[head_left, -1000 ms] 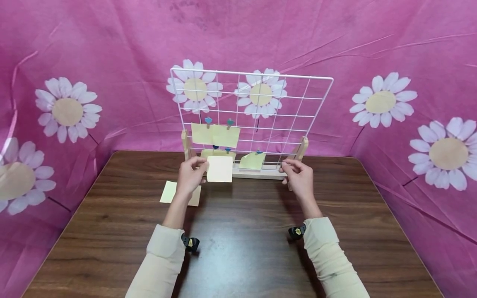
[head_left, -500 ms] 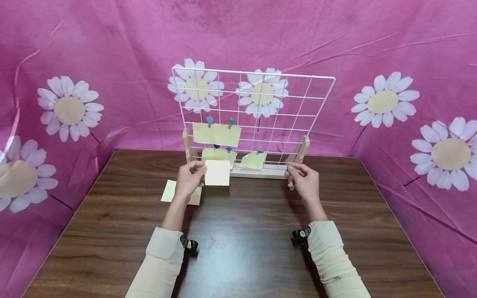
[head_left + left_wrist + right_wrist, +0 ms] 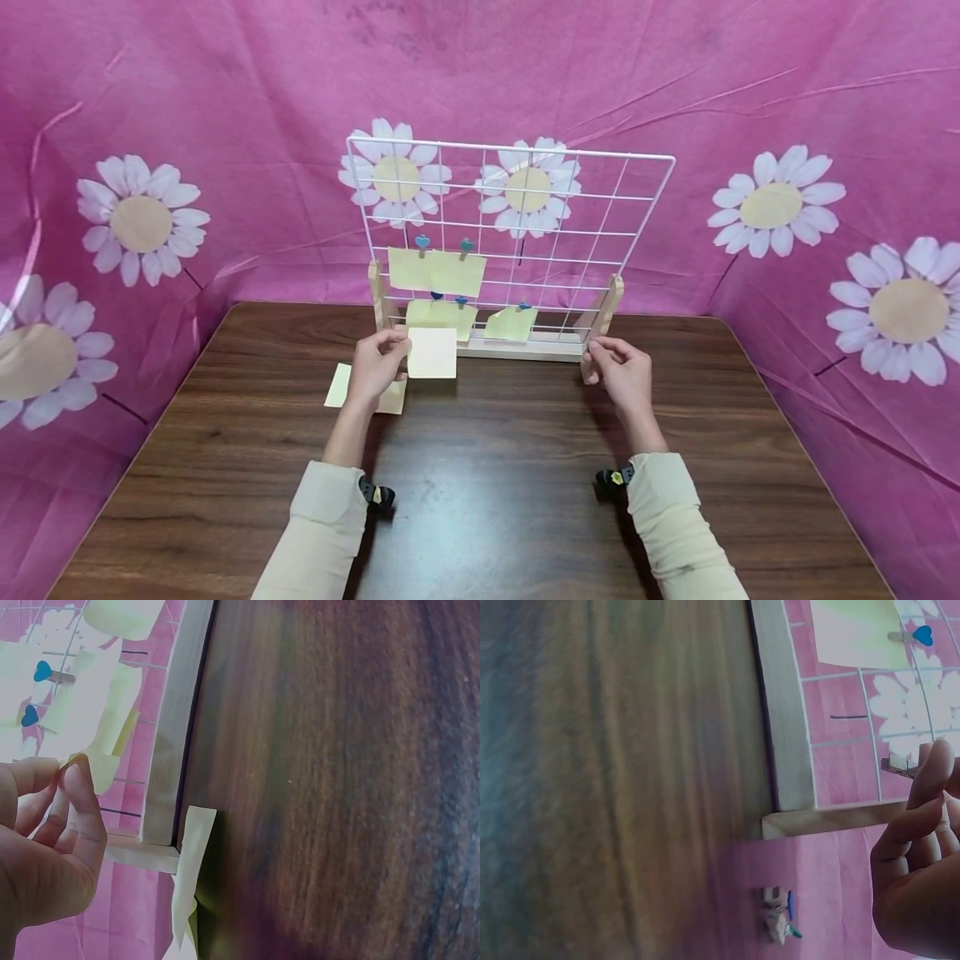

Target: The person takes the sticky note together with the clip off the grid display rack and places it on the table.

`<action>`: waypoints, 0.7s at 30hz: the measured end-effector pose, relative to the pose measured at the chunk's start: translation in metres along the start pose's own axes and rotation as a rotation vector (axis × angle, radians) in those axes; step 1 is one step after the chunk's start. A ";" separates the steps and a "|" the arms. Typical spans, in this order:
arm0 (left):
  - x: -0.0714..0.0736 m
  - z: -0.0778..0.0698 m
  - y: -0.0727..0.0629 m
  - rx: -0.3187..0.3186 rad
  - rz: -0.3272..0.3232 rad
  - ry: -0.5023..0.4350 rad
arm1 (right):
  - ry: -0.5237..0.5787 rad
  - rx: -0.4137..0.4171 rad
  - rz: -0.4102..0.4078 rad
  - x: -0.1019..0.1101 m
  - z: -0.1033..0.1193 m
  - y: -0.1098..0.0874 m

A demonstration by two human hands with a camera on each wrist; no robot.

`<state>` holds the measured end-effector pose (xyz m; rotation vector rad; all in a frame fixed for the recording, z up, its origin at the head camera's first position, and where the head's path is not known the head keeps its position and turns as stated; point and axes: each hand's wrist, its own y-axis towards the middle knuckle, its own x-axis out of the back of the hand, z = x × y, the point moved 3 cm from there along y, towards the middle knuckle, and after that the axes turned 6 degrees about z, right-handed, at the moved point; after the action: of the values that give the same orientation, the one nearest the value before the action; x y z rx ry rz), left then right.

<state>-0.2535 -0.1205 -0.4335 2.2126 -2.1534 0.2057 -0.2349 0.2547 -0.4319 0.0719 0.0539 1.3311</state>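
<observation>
The left hand [image 3: 373, 367] pinched a paper note [image 3: 432, 353] by its edge (wisely: likely light, easily creased); the right hand [image 3: 627, 379] pinched a clip [image 3: 897, 766].

The grid [image 3: 557, 231] is standing before the curtain [image 3: 270, 100], bearing clipped notes [image 3: 457, 273], while loose notes [image 3: 391, 400] are lying front-left on the table [image 3: 487, 467].

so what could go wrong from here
The loose note, pinched only at one edge by the left hand, might bend or slip. The small clip pinched in the right hand could drop. A bump to the wire grid could shift the hung note at its lower right, held by one blue clip.
</observation>
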 end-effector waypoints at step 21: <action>0.005 0.006 -0.002 0.022 0.009 0.045 | -0.005 -0.053 -0.037 0.018 -0.017 -0.003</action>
<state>-0.2510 -0.1266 -0.4385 2.1886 -2.1488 0.2785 -0.2289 0.2714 -0.4494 0.0289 0.0152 1.2945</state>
